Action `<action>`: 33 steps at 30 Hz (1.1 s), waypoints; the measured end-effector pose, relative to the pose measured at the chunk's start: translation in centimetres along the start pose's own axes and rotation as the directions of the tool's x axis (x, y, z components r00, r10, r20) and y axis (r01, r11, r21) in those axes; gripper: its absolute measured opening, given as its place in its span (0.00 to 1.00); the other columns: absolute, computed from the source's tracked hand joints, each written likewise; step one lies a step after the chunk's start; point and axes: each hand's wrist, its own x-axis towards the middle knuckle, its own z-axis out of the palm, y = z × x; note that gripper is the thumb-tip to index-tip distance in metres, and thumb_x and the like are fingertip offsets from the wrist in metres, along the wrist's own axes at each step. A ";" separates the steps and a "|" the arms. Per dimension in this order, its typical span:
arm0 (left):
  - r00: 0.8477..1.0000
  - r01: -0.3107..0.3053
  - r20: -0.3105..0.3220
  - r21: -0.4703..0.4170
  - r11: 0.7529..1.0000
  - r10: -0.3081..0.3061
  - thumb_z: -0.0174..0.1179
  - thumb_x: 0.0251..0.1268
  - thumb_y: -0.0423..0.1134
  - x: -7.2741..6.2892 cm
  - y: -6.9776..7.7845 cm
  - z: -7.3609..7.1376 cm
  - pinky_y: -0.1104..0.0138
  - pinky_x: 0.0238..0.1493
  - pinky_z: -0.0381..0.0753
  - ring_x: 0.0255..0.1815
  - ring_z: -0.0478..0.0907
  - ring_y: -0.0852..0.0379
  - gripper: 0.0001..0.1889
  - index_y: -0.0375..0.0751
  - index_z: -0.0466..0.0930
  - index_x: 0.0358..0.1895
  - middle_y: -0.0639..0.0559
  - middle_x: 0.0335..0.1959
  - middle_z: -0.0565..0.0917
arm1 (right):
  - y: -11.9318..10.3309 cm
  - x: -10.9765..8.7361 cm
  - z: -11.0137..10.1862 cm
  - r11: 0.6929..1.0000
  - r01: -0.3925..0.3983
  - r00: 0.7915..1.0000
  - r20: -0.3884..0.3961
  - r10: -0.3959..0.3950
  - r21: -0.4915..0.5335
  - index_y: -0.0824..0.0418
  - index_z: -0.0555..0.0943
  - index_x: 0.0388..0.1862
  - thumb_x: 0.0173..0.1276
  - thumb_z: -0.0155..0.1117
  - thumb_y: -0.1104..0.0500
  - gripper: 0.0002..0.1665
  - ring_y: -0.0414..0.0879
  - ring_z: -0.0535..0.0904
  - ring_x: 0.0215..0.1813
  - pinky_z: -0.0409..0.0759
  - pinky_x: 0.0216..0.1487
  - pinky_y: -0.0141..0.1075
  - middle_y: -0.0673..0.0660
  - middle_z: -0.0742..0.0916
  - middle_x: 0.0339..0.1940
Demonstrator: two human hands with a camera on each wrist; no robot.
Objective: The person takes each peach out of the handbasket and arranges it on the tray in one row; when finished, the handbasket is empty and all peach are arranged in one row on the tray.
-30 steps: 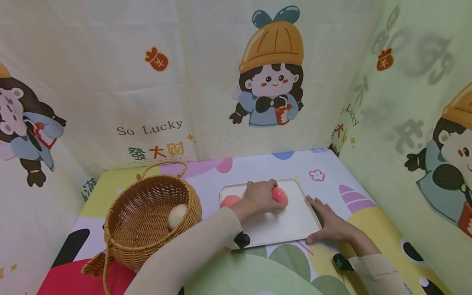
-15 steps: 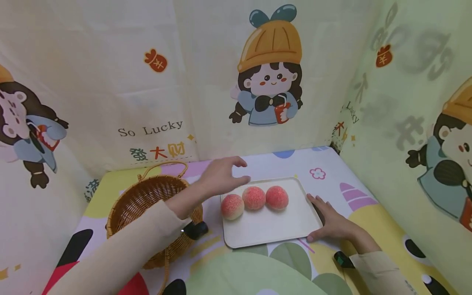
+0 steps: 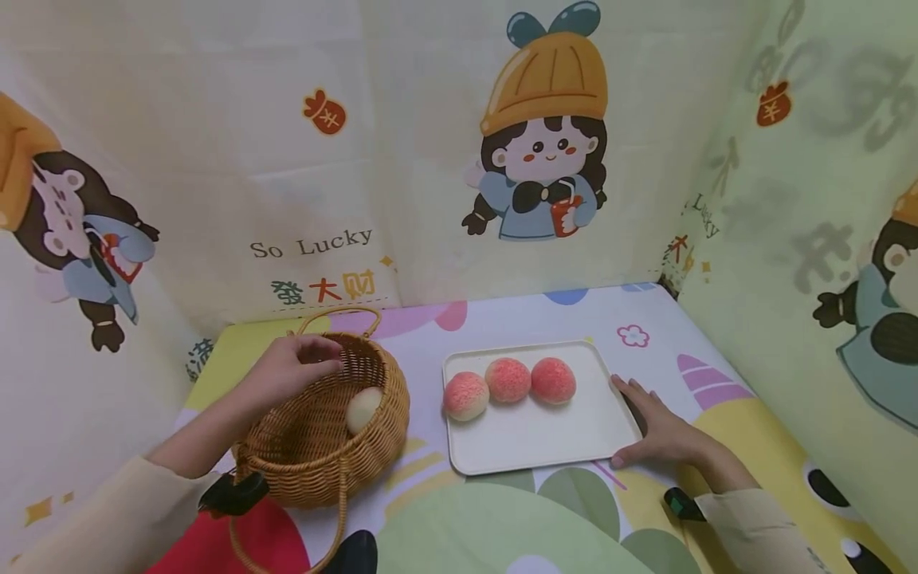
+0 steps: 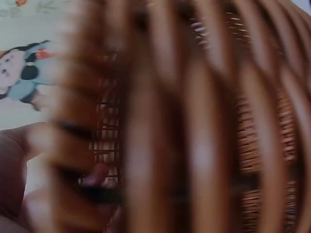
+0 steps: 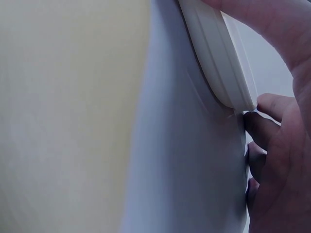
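My left hand (image 3: 290, 371) hovers at the far left part of the woven basket's (image 3: 369, 462) mouth, fingers loosely bent with nothing visible between them. Inside the basket, against its right wall, lies a cream-coloured round peach-like fruit (image 3: 363, 410). Blurred basket weave (image 4: 204, 121) fills most of the left wrist view. On the white tray (image 3: 538, 446) sit three pink-and-cream peaches (image 3: 508, 379) in a row along the back left. My right hand (image 3: 663, 434) rests spread at the tray's right edge, thumb near the front corner; the right wrist view shows fingers (image 5: 274, 107) touching the rim.
A patterned cloth (image 3: 502, 518) covers the table. Printed curtains (image 3: 430, 159) enclose it at the back and both sides. One basket handle (image 3: 340, 510) hangs down in front, and the other (image 3: 344, 309) stands up at the back.
My left hand has let go at the peaches on the tray and moved left to the basket. The right hand stays at the tray's edge. The head view has shifted slightly.
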 end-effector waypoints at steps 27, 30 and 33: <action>0.946 0.210 0.272 -0.093 0.973 -0.178 0.71 0.59 0.35 0.4 -2.5 5.6 0.59 0.44 0.81 0.46 0.79 0.50 0.36 0.23 0.67 0.68 0.40 0.48 0.82 | -0.1 -0.3 -0.1 0.999 0.038 0.999 -0.006 -0.038 0.037 0.63 0.50 0.82 0.41 0.87 0.45 0.77 0.88 0.36 0.71 0.40 0.61 0.80 0.83 0.48 0.77; 0.945 0.217 0.271 -0.092 0.972 -0.185 0.70 0.60 0.35 0.3 -2.4 5.7 0.57 0.43 0.81 0.41 0.80 0.51 0.35 0.22 0.67 0.67 0.41 0.44 0.82 | -0.1 -0.3 -0.1 0.999 0.022 1.000 -0.002 -0.022 0.034 0.62 0.50 0.82 0.42 0.87 0.45 0.76 0.89 0.36 0.71 0.41 0.61 0.81 0.82 0.48 0.77; 0.946 0.218 0.265 -0.086 0.972 -0.189 0.70 0.60 0.35 0.3 -2.3 5.8 0.56 0.39 0.81 0.34 0.79 0.52 0.33 0.22 0.68 0.64 0.42 0.38 0.81 | -0.1 -0.2 -0.1 0.999 0.012 1.000 0.000 -0.012 0.031 0.61 0.50 0.83 0.43 0.87 0.45 0.76 0.88 0.36 0.71 0.41 0.61 0.80 0.82 0.48 0.77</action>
